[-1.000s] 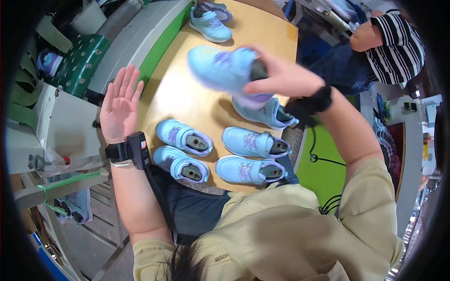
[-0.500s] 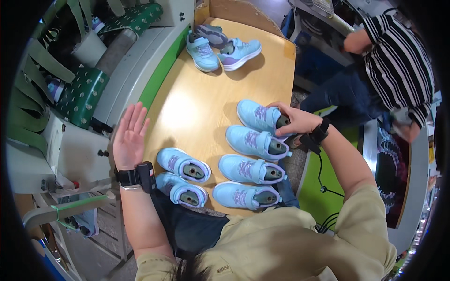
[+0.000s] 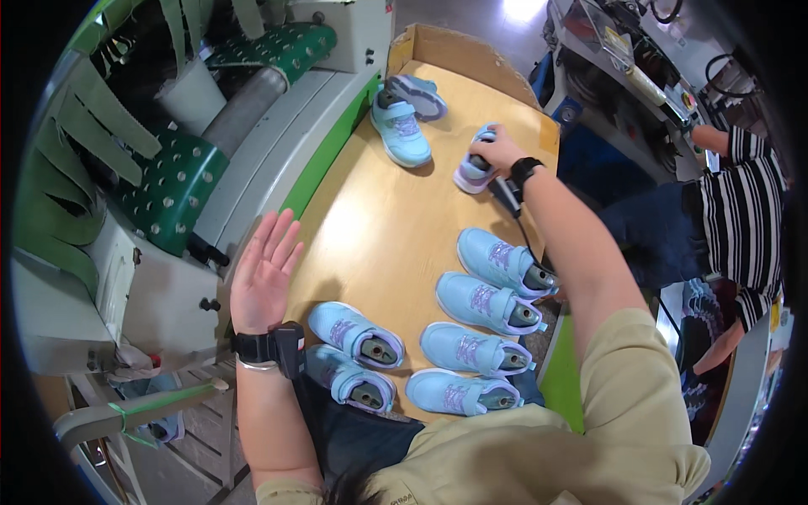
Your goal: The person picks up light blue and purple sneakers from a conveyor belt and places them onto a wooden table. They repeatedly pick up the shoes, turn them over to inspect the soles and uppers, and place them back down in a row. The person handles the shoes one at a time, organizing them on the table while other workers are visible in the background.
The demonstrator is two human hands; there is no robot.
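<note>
My right hand (image 3: 498, 153) is closed round a light blue shoe (image 3: 473, 173) toward the far right of the wooden table (image 3: 353, 227); the hand hides much of that shoe. My left hand (image 3: 263, 273) is held palm up with fingers stretched, holding nothing, beside the table's left edge. Closest to it is a blue child's sneaker (image 3: 341, 326), with another sneaker (image 3: 330, 367) just behind it toward me. Several matching sneakers (image 3: 471, 348) with lilac laces form a row on the right. At the far end an upright sneaker (image 3: 402, 135) leans near one lying on its side (image 3: 418, 97).
On the left stands a grey machine with a green perforated conveyor belt (image 3: 181, 189) and hanging green strips (image 3: 97, 114). A cardboard edge (image 3: 471, 63) bounds the table's far end. A person in a striped shirt (image 3: 741, 210) works at the right.
My right hand has left the near-right row of shoes and reached to the far end, where it has taken hold of a sneaker. My left hand stays open. The view has shifted.
</note>
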